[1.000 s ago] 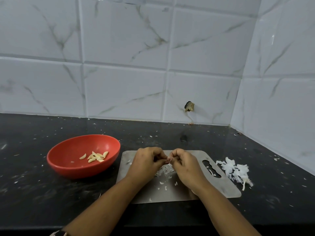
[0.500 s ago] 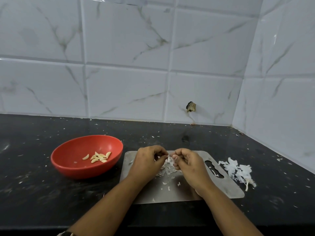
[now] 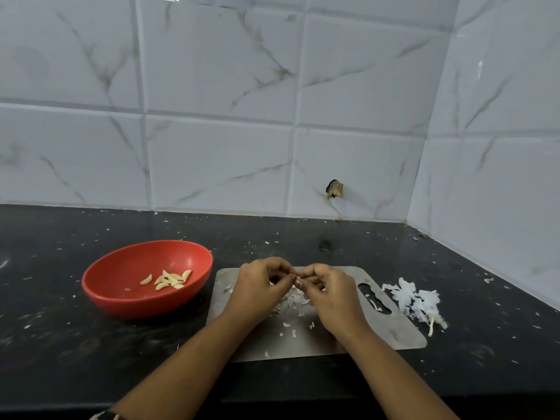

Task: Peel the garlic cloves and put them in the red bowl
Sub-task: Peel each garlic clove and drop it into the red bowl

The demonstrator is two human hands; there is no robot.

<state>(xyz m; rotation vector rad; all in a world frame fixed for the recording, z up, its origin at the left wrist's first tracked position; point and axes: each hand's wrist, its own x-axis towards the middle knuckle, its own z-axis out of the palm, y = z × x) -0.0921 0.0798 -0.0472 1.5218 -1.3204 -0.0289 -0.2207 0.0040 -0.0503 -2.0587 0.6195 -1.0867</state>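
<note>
Both hands are held close together over a grey metal board [image 3: 394,331], which is laid flat on a black counter [image 3: 60,344]. The fingers of the left hand [image 3: 260,291] are curled in, and so are those of the right hand [image 3: 331,298]. Their fingertips are brought together in the middle, and a small pale bit [image 3: 298,279] is pinched there by both hands. It is mostly hidden by the fingers, so it cannot be told if it is a garlic clove or only skin.

Under the hands, a little heap of loose skins [image 3: 295,300] is seen on the board, with a few scraps scattered nearer the front edge. A long slot is cut into the right end of the board.

The red bowl [image 3: 136,306] is set on the counter just beside the left end of the board. A small bunch of peeled garlic cloves [image 3: 169,280], pale yellow and bare, is gathered in the bottom of it.

A bigger pile of white skins [image 3: 415,301] is seen on the counter just past the right end of the board. Tiny white flakes are sprinkled all over the counter. White tiles [image 3: 212,147] with grey lines are fitted on the walls behind and to the right, and a small dark hole [image 3: 334,189] is seen low in the back wall.
</note>
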